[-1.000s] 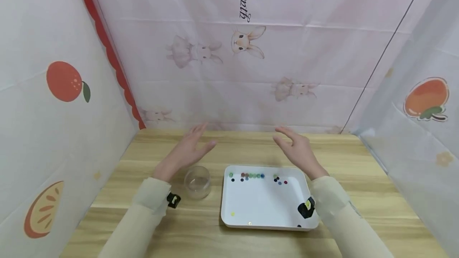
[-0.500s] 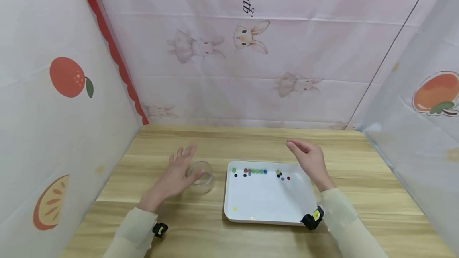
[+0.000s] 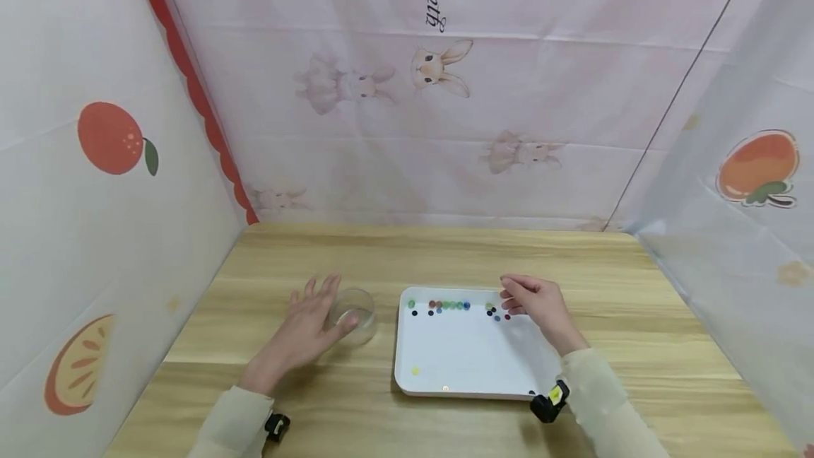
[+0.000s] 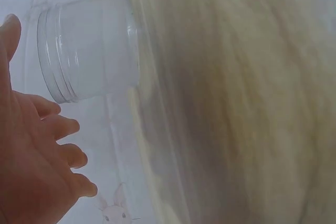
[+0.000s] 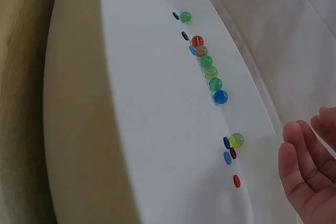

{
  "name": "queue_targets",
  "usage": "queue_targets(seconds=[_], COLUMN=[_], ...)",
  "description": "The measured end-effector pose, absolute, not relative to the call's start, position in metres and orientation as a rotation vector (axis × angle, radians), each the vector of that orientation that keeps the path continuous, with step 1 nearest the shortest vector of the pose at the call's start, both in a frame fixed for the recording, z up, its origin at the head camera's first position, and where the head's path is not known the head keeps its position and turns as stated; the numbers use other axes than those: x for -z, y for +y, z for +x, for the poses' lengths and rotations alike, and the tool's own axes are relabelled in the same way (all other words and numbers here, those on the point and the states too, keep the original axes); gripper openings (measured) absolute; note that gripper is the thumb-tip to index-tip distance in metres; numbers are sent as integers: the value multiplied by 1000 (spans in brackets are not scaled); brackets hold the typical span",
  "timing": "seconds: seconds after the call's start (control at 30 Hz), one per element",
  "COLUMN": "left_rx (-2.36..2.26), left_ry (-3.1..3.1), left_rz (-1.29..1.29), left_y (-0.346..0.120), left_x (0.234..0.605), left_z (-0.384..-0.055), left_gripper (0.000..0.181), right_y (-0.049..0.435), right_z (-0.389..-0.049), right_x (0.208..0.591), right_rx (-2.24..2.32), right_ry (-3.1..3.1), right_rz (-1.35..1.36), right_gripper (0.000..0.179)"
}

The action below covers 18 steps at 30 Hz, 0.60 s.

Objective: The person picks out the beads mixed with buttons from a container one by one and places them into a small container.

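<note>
My left hand point(image 3: 299, 338) reaches over the near left side of a clear round jar point(image 3: 361, 302), fingers spread and thumb out. In the left wrist view the jar point(image 4: 97, 51) stands beside the fingers, its rim close to them; I cannot tell whether they touch. My right hand point(image 3: 543, 308) hovers at the back right of a white tray point(image 3: 470, 362), fingers loosely curled, with nothing visible in them. Glass marbles, among them a blue marble point(image 5: 220, 96) and a yellow-green marble point(image 5: 237, 140), lie along the tray's back edge. Small flat button-like pieces, including a red piece point(image 5: 237, 181), lie beside them.
A yellow piece point(image 3: 415, 371) and a pale piece point(image 3: 445, 389) lie near the tray's front edge, with a dark piece point(image 3: 532, 393) at its front right corner. The wood-grain table point(image 3: 331, 419) is bounded by printed cloth walls point(image 3: 381, 175).
My left hand has come down and back toward the jar, with its fingers spreading. My right hand has lowered toward the tray's back right edge, its fingers curling in. Tray and jar stay put.
</note>
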<state>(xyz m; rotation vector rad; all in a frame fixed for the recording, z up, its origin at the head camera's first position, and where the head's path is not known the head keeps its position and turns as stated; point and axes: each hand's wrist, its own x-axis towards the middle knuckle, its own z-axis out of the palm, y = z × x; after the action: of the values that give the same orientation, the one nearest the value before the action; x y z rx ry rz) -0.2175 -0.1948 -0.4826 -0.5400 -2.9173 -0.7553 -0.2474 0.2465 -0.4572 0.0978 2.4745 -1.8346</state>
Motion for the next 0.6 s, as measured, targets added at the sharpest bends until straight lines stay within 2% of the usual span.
queue_targets(seconds=[0.4, 0.6], left_rx=[736, 743], left_ry=[-2943, -2952], left_rz=[-515, -517], left_y=[-200, -201], left_x=[490, 490], left_z=[-215, -214], left_gripper=[91, 92], right_y=[238, 233], right_z=[-246, -246], right_x=[472, 477], right_rx=[1558, 1486], right_ry=[2574, 2579], right_rz=[263, 243], right_gripper=[35, 29])
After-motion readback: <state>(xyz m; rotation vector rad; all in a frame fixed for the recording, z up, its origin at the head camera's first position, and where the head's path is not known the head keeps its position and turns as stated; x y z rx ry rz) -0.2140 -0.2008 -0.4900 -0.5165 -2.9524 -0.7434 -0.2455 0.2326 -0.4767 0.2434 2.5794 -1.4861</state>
